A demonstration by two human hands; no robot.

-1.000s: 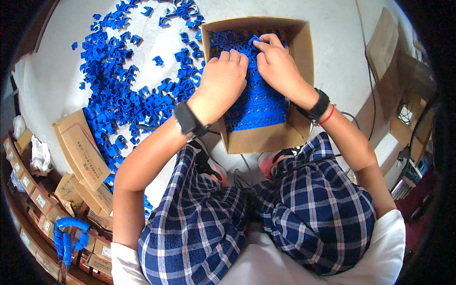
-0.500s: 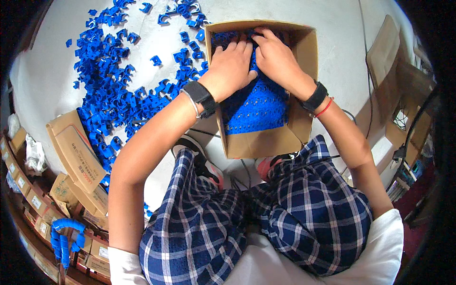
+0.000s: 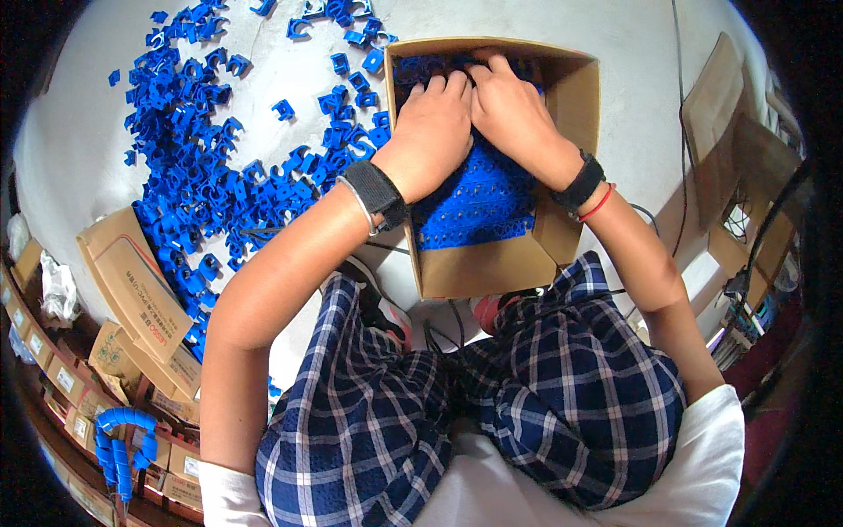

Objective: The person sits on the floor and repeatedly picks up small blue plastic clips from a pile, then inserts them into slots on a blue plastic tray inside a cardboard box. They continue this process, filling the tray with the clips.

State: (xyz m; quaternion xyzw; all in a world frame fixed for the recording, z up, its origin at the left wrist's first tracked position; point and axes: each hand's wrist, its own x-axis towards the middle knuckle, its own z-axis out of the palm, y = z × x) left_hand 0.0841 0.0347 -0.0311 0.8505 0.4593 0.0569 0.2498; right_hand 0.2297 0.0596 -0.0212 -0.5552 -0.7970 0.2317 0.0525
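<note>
An open cardboard box (image 3: pixel 483 270) stands between my feet, lined with tight rows of blue plastic pipe clips (image 3: pixel 479 211). Both hands reach into its far end. My left hand (image 3: pixel 432 132) is closed, its fingers bent down onto the clips along the far left side. Beside it, nearly touching, my right hand (image 3: pixel 514 114) is curled at the far wall, closed around clips there. The fingertips of both hands are partly hidden among the clips and in shadow, so how many clips they grip cannot be seen.
A large heap of loose blue pipe clips (image 3: pixel 176 167) spreads over the pale floor (image 3: pixel 290 75) left of the box. A folded carton (image 3: pixel 136 277) lies beside the heap. Stacked boxes (image 3: pixel 66 378) line the lower left, near joined blue clips (image 3: pixel 118 448). Cables (image 3: pixel 680 105) run at right.
My left hand has gone from lying nearly flat to bent fingers and has drawn closer to the right hand. The box appears slightly shifted to the right.
</note>
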